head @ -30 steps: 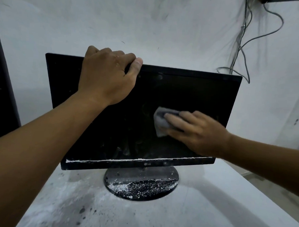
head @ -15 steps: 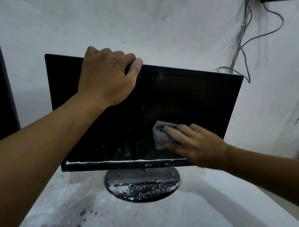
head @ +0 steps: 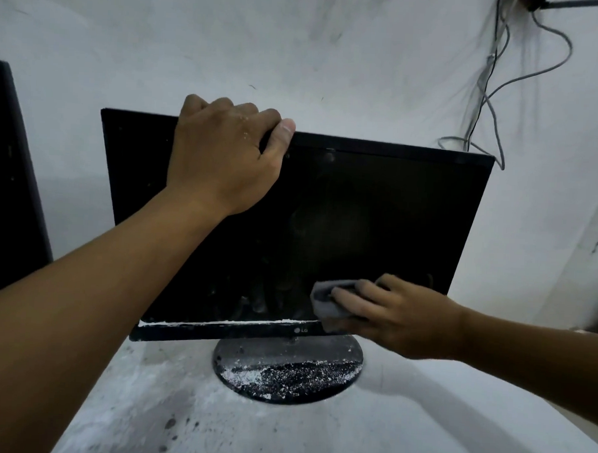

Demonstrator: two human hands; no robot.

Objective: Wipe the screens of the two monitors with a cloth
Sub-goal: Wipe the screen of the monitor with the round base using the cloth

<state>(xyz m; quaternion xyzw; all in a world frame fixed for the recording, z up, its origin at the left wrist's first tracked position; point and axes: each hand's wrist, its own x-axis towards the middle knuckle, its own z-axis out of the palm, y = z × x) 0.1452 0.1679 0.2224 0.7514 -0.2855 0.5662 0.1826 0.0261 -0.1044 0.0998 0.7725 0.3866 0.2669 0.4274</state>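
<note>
A black monitor (head: 377, 212) stands on a round dusty base (head: 288, 369) in the middle of the white table. My left hand (head: 225, 154) grips its top edge, fingers curled over the back and thumb on the front bezel. My right hand (head: 396, 312) presses a small grey cloth (head: 321, 301) flat against the screen's lower right part, just above the bottom bezel. Smudges and a white dust line mark the screen's lower edge. A second dark monitor (head: 8, 186) shows partly at the far left.
The white table (head: 384, 428) is dusty, with dark specks near its front left. Grey cables (head: 488, 97) hang down the white wall at the upper right, behind the monitor's right corner.
My right hand has slid the cloth down the screen from its middle to the lower edge. My left hand has kept its grip on the top edge.
</note>
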